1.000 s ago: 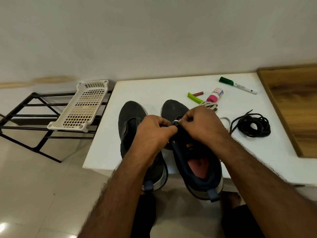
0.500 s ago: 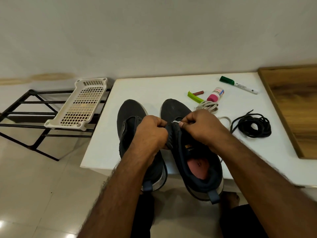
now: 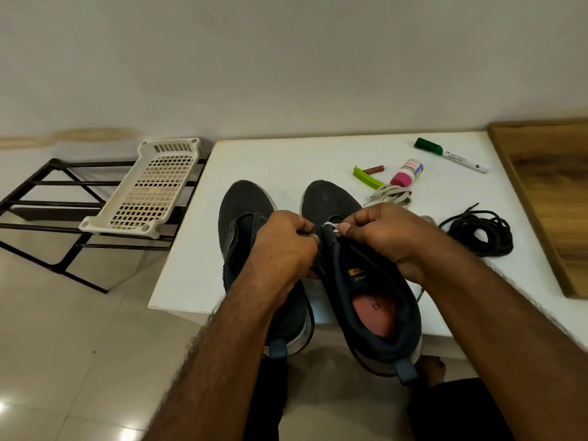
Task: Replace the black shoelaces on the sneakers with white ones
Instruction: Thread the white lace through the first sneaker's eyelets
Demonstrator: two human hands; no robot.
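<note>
White bench [image 3: 286, 160]: right sneaker [image 3: 359, 268] near edge, left hand [image 3: 283, 246] gripping its eyelet flap, right hand [image 3: 381, 237] pinching white lace tip [image 3: 332, 226]. Risk: tip slipping, missing the eyelet.

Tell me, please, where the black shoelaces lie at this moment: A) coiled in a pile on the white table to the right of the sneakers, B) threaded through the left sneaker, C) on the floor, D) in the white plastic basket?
A: the black shoelaces lie coiled on the white table, right of the right sneaker and apart from it.
</note>
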